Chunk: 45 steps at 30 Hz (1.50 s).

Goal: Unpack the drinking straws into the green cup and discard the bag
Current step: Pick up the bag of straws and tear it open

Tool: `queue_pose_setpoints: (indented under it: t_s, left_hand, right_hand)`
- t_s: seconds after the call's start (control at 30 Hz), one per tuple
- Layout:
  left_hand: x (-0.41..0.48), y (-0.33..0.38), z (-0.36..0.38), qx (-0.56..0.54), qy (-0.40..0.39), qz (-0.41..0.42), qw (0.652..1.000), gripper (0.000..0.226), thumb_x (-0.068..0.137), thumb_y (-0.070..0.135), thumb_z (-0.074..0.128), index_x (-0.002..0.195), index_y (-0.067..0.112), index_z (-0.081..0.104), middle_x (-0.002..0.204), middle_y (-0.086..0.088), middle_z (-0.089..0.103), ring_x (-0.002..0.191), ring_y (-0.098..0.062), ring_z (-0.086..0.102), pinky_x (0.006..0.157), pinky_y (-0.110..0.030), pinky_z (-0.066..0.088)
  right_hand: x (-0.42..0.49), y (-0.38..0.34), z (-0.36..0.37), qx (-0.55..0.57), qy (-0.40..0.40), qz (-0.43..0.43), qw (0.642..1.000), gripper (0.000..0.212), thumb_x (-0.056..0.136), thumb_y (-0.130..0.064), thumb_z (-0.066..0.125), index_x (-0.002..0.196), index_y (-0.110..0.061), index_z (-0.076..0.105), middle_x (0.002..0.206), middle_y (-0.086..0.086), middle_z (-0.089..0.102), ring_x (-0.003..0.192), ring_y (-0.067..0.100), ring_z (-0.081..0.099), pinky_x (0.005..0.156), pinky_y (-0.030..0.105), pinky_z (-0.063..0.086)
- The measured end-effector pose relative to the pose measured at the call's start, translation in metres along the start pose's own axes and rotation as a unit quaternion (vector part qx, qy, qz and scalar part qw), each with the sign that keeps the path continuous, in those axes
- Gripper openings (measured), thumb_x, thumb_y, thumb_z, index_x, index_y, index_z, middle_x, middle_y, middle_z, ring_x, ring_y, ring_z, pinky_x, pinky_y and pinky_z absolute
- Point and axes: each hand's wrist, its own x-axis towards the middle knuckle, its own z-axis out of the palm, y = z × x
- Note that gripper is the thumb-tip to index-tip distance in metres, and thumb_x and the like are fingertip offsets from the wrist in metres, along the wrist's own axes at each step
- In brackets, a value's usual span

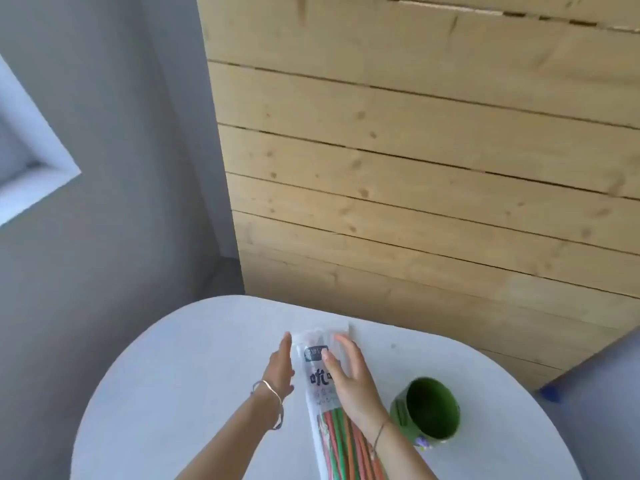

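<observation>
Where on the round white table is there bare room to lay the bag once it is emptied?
The widest bare patch of the round white table lies left of the left hand, out to the rim. A smaller one sits beyond the green cup, toward the wooden plank wall. It is crowded between the clear plastic bag of straws, under the right hand, and the cup.
</observation>
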Motion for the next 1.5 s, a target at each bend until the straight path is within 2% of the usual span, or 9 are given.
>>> queue_pose_setpoints:
  t_s: [0.1, 0.3, 0.47, 0.67, 0.97, 1.13, 1.23, 1.37, 1.5]
  left_hand:
    - [0.04, -0.014, 0.006, -0.022, -0.002, 0.055, 0.998, 0.063, 0.097, 0.057, 0.026, 0.142, 0.014, 0.035, 0.142, -0.009, 0.044, 0.124, -0.028, 0.048, 0.101, -0.039, 0.036]
    - [0.078, -0.029, 0.005, 0.015, -0.014, 0.153, 0.988, 0.056, 0.098, 0.054, 0.024, 0.068, 0.017, 0.052, 0.055, 0.005, 0.061, 0.062, -0.016, 0.057, 0.055, -0.022, 0.047]
    - [0.092, -0.034, 0.003, 0.058, -0.049, 0.191, 0.979, 0.061, 0.092, 0.065, 0.026, 0.121, 0.015, 0.047, 0.103, -0.006, 0.064, 0.079, -0.023, 0.067, 0.059, -0.027, 0.053]
    - [0.074, -0.033, 0.001, 0.049, -0.08, 0.228, 0.969, 0.061, 0.088, 0.071, 0.025, 0.129, 0.027, 0.039, 0.114, -0.006, 0.066, 0.088, -0.024, 0.07, 0.059, -0.028, 0.055]
    - [-0.025, -0.005, -0.026, -0.023, -0.201, 0.364, 0.909, 0.072, 0.092, 0.068, 0.01, 0.118, 0.028, 0.063, 0.111, -0.001, 0.073, 0.085, -0.02, 0.072, 0.075, -0.033, 0.057]
    - [-0.098, -0.015, -0.041, 0.044, -0.27, 0.413, 0.869, 0.052, 0.089, 0.061, 0.033, 0.086, 0.025, 0.07, 0.095, 0.002, 0.07, 0.082, -0.017, 0.069, 0.07, -0.034, 0.056]
    - [-0.134, -0.033, -0.039, 0.117, -0.27, 0.425, 0.856, 0.048, 0.085, 0.059, 0.052, 0.084, 0.013, 0.063, 0.089, 0.0, 0.064, 0.084, -0.011, 0.067, 0.069, -0.029, 0.056]
    - [-0.162, -0.061, -0.029, 0.119, -0.262, 0.44, 0.851, 0.069, 0.073, 0.055, 0.058, 0.091, -0.011, 0.051, 0.078, -0.003, 0.056, 0.073, -0.009, 0.058, 0.063, -0.018, 0.053]
    - [-0.182, -0.083, -0.022, 0.111, -0.262, 0.492, 0.823, 0.068, 0.074, 0.052, 0.053, 0.084, -0.015, 0.044, 0.079, -0.014, 0.045, 0.071, -0.017, 0.051, 0.069, -0.024, 0.052]
  right_hand:
    - [0.03, 0.042, 0.01, -0.101, 0.034, -0.099, 0.989, 0.045, 0.094, -0.042, 0.046, 0.136, -0.028, 0.041, 0.144, -0.015, 0.034, 0.141, 0.003, 0.022, 0.116, 0.022, 0.016]
    - [0.055, 0.084, 0.022, -0.158, 0.041, -0.177, 0.971, 0.051, 0.092, -0.054, 0.034, 0.139, -0.034, 0.04, 0.151, -0.018, 0.026, 0.141, -0.004, 0.012, 0.117, 0.021, 0.007]
    - [0.06, 0.084, 0.023, -0.132, 0.047, -0.237, 0.961, 0.048, 0.091, -0.055, 0.024, 0.13, -0.041, 0.046, 0.141, -0.024, 0.039, 0.139, -0.004, 0.021, 0.115, 0.017, 0.011]
    - [0.05, 0.071, 0.023, -0.061, 0.031, -0.271, 0.96, 0.044, 0.098, -0.042, 0.026, 0.13, -0.027, 0.052, 0.139, -0.009, 0.05, 0.135, 0.007, 0.037, 0.116, 0.037, 0.027]
    - [-0.05, 0.008, -0.002, 0.015, -0.002, -0.31, 0.951, 0.048, 0.087, -0.062, 0.024, 0.131, -0.054, 0.041, 0.147, -0.038, 0.024, 0.134, -0.023, 0.012, 0.103, 0.002, 0.016]
    - [-0.116, -0.012, -0.014, 0.048, -0.049, -0.347, 0.935, 0.062, 0.09, -0.064, 0.028, 0.137, -0.026, 0.044, 0.149, -0.011, 0.041, 0.141, 0.004, 0.029, 0.117, 0.036, 0.022]
    - [-0.164, -0.005, -0.021, 0.075, -0.06, -0.348, 0.932, 0.084, 0.067, -0.081, 0.046, 0.128, -0.023, 0.051, 0.144, -0.012, 0.048, 0.134, 0.001, 0.039, 0.111, 0.032, 0.032]
    - [-0.219, 0.01, -0.028, 0.083, -0.094, -0.328, 0.936, 0.036, 0.086, -0.053, 0.043, 0.097, -0.021, 0.056, 0.134, -0.024, 0.054, 0.124, 0.0, 0.051, 0.093, 0.011, 0.044]
    - [-0.247, 0.013, -0.03, 0.076, -0.054, -0.314, 0.945, 0.042, 0.086, -0.047, 0.051, 0.08, -0.006, 0.058, 0.124, -0.025, 0.057, 0.116, 0.004, 0.059, 0.083, 0.012, 0.046]
